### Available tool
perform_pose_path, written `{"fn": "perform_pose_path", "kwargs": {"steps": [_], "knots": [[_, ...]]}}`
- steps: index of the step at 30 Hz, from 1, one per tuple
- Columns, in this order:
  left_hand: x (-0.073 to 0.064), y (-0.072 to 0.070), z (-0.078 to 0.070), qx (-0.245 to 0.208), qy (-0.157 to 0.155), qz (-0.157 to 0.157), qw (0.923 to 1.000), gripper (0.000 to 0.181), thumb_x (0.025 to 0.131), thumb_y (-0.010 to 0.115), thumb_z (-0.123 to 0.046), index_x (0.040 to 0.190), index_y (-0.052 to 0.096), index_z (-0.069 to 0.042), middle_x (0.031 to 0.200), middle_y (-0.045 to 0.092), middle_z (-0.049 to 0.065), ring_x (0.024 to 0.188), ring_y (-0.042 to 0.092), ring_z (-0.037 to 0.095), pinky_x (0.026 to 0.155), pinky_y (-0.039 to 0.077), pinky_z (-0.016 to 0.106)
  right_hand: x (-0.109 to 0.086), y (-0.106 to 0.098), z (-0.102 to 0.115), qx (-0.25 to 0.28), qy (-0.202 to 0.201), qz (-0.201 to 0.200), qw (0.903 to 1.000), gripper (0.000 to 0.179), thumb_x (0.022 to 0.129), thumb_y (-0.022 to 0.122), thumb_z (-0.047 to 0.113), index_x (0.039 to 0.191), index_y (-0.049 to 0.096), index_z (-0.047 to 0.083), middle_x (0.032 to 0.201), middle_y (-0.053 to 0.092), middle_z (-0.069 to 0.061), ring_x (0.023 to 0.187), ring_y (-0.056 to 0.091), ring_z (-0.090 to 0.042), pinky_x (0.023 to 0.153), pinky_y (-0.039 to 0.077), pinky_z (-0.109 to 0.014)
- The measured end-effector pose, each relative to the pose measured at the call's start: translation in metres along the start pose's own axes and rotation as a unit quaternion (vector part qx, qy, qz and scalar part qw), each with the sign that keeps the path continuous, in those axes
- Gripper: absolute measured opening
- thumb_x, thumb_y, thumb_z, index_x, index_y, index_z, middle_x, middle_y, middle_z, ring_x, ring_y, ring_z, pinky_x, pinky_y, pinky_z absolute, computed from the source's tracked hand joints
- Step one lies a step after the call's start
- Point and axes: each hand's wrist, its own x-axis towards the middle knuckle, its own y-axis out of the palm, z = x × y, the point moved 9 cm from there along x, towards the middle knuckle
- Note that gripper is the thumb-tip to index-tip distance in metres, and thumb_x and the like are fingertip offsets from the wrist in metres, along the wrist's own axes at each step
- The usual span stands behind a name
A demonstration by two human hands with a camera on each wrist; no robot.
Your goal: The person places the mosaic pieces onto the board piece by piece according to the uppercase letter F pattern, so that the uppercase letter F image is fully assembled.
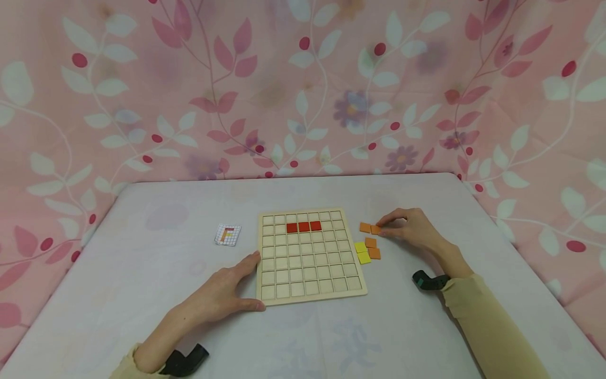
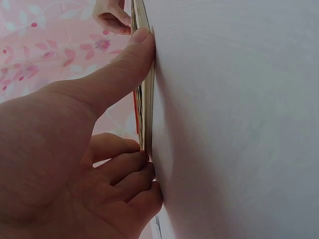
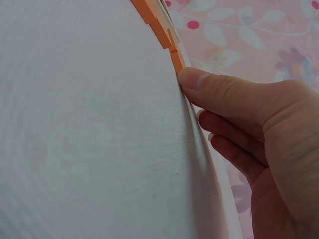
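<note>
A wooden grid board lies flat on the table, with three red square tiles in a row near its far side. My left hand rests against the board's left edge, thumb at the near left corner. In the left wrist view the thumb and fingertips touch the board's side. Right of the board, my right hand pinches an orange square tile between thumb and forefinger. Another orange tile lies beside it. In the right wrist view the thumb covers part of the held tile.
Two more orange tiles and two yellow tiles lie by the board's right edge. A small pattern card with a coloured grid lies left of the board. White cloth covers the table; a pink floral curtain hangs behind.
</note>
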Motion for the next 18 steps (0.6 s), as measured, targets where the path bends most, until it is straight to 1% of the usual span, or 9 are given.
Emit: {"fn": "perform_pose_path", "kwargs": {"steps": [4, 8, 10, 13, 18], "knots": [[0.0, 0.0, 0.001, -0.002, -0.004, 0.001, 1.0, 0.109, 0.072, 0.086, -0.05, 0.157, 0.031, -0.009, 0.162, 0.034, 0.007, 0.147, 0.036, 0.03, 0.115, 0.034, 0.052, 0.0, -0.001, 0.0, 0.002, 0.003, -0.002, 1.0, 0.024, 0.081, 0.085, 0.027, 0.102, 0.079, 0.018, 0.104, 0.075, -0.002, 0.112, 0.061, -0.026, 0.108, 0.038, -0.056], [-0.002, 0.0, 0.002, -0.002, -0.008, -0.001, 1.0, 0.11, 0.072, 0.086, -0.05, 0.157, 0.031, -0.008, 0.161, 0.034, 0.008, 0.147, 0.035, 0.03, 0.116, 0.034, 0.051, 0.001, -0.002, 0.008, 0.009, 0.007, -0.008, 0.9999, 0.024, 0.082, 0.084, 0.033, 0.103, 0.079, 0.021, 0.103, 0.076, 0.001, 0.112, 0.06, -0.024, 0.106, 0.04, -0.055], [-0.002, 0.0, 0.002, -0.003, -0.009, -0.002, 1.0, 0.11, 0.072, 0.086, -0.05, 0.157, 0.031, -0.008, 0.162, 0.034, 0.008, 0.147, 0.034, 0.031, 0.116, 0.034, 0.052, 0.002, -0.003, 0.015, 0.009, 0.004, -0.014, 0.9999, 0.025, 0.082, 0.083, 0.035, 0.103, 0.079, 0.023, 0.102, 0.076, 0.002, 0.111, 0.06, -0.023, 0.103, 0.041, -0.053], [-0.002, 0.0, 0.001, -0.002, -0.007, -0.002, 1.0, 0.109, 0.072, 0.086, -0.05, 0.157, 0.031, -0.009, 0.162, 0.033, 0.008, 0.147, 0.034, 0.031, 0.116, 0.034, 0.053, 0.007, -0.001, 0.028, 0.013, -0.012, -0.021, 0.9996, 0.026, 0.081, 0.085, 0.033, 0.102, 0.079, 0.021, 0.101, 0.076, 0.0, 0.107, 0.062, -0.024, 0.1, 0.044, -0.051], [0.0, 0.0, 0.001, -0.004, -0.007, 0.001, 1.0, 0.108, 0.073, 0.086, -0.049, 0.157, 0.032, -0.009, 0.162, 0.033, 0.007, 0.147, 0.034, 0.031, 0.116, 0.033, 0.052, 0.018, 0.013, 0.052, 0.034, -0.026, -0.016, 0.9989, 0.022, 0.08, 0.086, 0.029, 0.1, 0.08, 0.021, 0.1, 0.076, -0.001, 0.104, 0.063, -0.024, 0.095, 0.046, -0.048]]}}
